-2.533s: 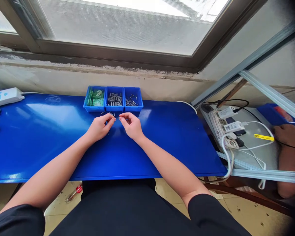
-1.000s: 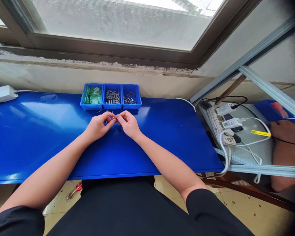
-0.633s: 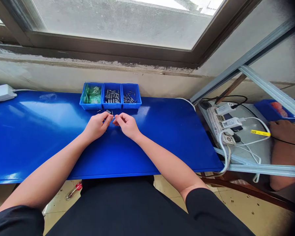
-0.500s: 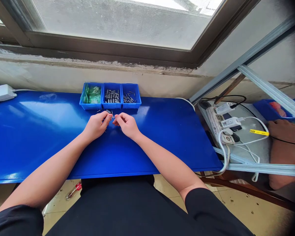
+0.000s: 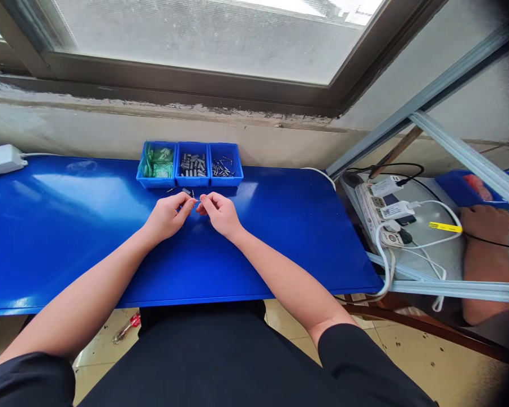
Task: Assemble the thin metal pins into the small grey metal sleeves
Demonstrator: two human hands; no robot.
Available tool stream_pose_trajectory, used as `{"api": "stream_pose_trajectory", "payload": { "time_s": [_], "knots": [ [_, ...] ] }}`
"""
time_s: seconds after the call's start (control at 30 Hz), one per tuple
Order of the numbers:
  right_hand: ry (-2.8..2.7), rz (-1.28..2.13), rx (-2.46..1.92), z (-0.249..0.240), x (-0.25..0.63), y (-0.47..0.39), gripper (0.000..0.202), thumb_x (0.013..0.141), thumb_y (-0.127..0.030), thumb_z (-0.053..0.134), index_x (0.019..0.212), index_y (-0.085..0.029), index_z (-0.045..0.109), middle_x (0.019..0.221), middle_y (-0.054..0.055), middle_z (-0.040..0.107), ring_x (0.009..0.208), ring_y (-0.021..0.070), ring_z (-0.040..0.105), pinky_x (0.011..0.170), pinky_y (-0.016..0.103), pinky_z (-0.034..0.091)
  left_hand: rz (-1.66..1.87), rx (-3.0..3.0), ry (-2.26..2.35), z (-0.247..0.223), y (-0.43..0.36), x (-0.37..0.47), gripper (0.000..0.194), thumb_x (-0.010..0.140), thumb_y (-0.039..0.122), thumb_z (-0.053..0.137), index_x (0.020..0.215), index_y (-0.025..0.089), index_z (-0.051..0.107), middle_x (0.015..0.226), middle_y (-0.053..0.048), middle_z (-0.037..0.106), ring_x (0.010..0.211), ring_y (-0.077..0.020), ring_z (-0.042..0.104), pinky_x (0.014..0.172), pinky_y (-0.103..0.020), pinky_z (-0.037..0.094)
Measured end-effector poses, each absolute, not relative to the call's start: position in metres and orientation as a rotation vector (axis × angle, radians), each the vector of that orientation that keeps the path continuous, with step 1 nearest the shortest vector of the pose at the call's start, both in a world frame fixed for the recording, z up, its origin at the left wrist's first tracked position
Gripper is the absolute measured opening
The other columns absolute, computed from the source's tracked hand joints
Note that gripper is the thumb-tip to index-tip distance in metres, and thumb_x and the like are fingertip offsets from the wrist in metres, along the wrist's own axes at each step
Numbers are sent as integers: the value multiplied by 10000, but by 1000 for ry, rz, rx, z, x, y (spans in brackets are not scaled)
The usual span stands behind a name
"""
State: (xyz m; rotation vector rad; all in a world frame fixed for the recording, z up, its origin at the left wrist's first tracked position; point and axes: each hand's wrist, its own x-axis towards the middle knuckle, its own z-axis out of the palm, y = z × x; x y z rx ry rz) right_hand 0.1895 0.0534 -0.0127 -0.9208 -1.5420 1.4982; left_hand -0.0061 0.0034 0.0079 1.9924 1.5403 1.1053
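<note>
My left hand (image 5: 168, 216) and my right hand (image 5: 221, 215) meet fingertip to fingertip low over the blue table (image 5: 237, 271). Both are closed in a pinch. A small, thin metal piece (image 5: 197, 200) shows between the fingertips; its exact kind is too small to tell. Just beyond my left fingers lie a dark grey piece (image 5: 186, 192) and some slim metal bits, partly hidden. Behind the hands stand three joined blue bins: the left bin (image 5: 156, 183) holds green pieces, the middle bin (image 5: 193, 182) short grey metal parts, the right bin (image 5: 226, 182) thin screw-like pieces.
A wall and window frame (image 5: 195, 79) rise behind the table. To the right, a metal frame (image 5: 470, 288) stands before a power strip (image 5: 377, 212) with plugs and cables. Another person's arm (image 5: 487, 254) is beyond it. A white box (image 5: 2, 160) sits at far left.
My hands stay pinched together, with the fingertips shifted very slightly to the right. Less of the small metal piece shows between them. The bins have not moved.
</note>
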Motion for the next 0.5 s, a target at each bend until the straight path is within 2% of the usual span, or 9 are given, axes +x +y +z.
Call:
{"api": "stream_pose_trajectory", "payload": {
  "time_s": [0.2,0.33,0.5],
  "knots": [
    [-1535,1512,-916,-11,190,54,831,811,-1068,699,828,-238,685,865,47,810,801,177,740,861,362,633,1124,1942,1553,5,3,-5,392,1083,615,637,1103,238,742,809,-3,759,680,-160,639,682,-280,528],
    [-1561,1487,-939,-8,189,52,827,819,-1060,709,784,-235,677,823,35,788,769,166,714,826,352,587,1113,1970,1570,7,4,-5,403,1099,603,578,1015,237,724,798,-13,756,688,-168,651,689,-289,520],
    [-1513,1498,-940,-5,190,54,850,789,-1077,722,695,-242,590,699,17,699,655,138,619,731,334,570,1098,1966,1566,9,3,-6,454,1120,617,522,941,241,701,763,-22,744,681,-184,652,711,-308,533]
  ]
}}
